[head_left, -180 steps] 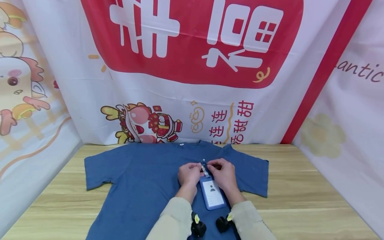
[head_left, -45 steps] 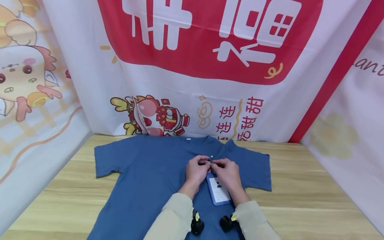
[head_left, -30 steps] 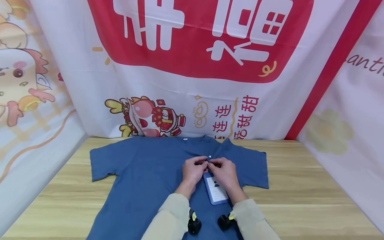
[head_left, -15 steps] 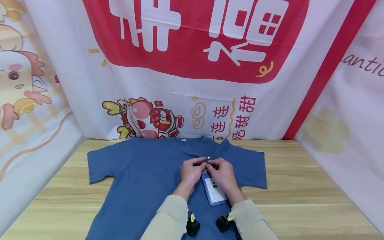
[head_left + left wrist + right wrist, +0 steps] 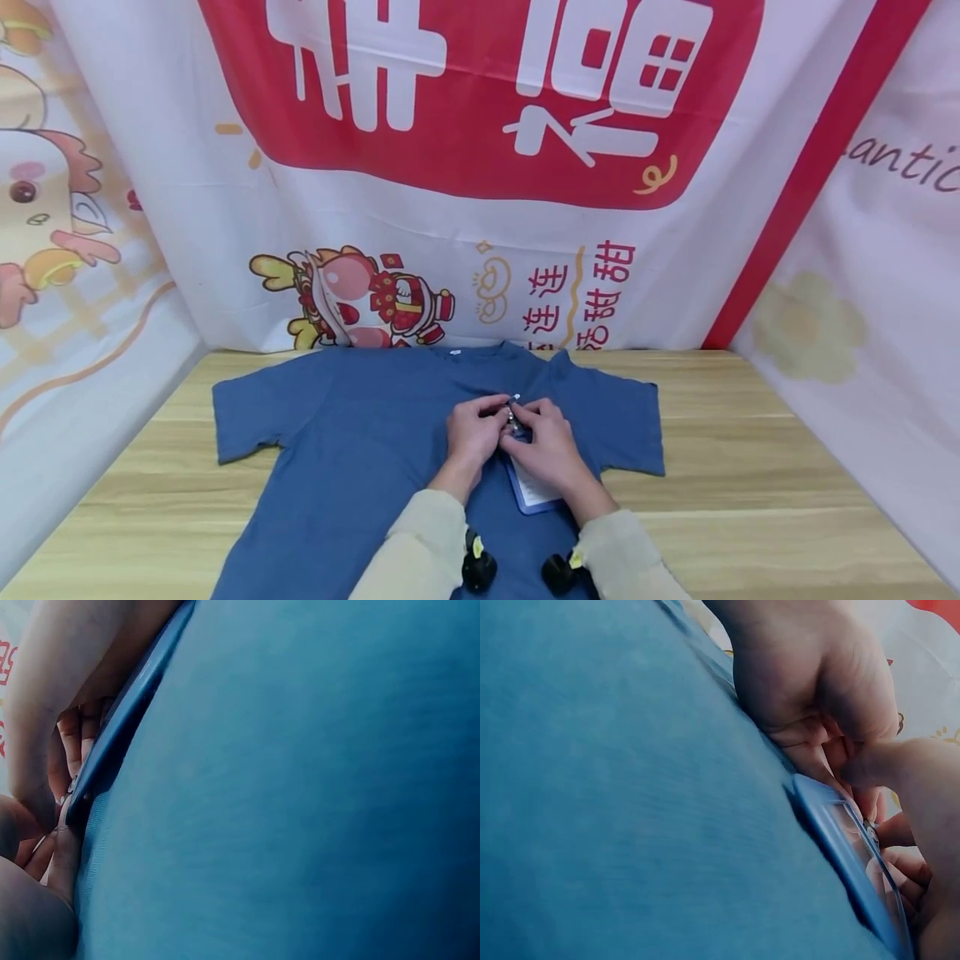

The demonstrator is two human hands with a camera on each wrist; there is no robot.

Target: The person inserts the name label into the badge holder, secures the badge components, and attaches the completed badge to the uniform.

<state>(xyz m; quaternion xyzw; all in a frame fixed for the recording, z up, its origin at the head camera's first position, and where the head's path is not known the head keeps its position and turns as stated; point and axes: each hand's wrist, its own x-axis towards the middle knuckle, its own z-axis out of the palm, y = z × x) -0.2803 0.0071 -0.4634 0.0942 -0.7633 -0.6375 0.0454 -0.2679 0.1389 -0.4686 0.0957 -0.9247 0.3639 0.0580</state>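
Note:
A blue ID badge holder (image 5: 532, 493) with a white card lies on the chest of a blue T-shirt (image 5: 360, 450), partly covered by my right hand (image 5: 549, 448). At its top a small metal badge clip (image 5: 513, 420) sits between both hands. Thumb and fingers of my left hand (image 5: 472, 435) pinch the clip from the left. From the right, my right hand holds the clip's lower part, thumb low and index finger curled above. The blue rim of the badge holder (image 5: 832, 840) shows beside the fingers in the right wrist view.
The shirt lies spread on a light wooden table (image 5: 720, 475), collar toward the back. A white and red printed cloth (image 5: 480, 183) hangs behind the table, with more printed cloth at both sides. Black wrist cameras (image 5: 478, 572) sit at the cuffs.
Six seconds ago the hands were farther apart, with the clip and card more exposed. Since half a second ago my right thumb has moved lower, uncovering the clip and hiding more of the card.

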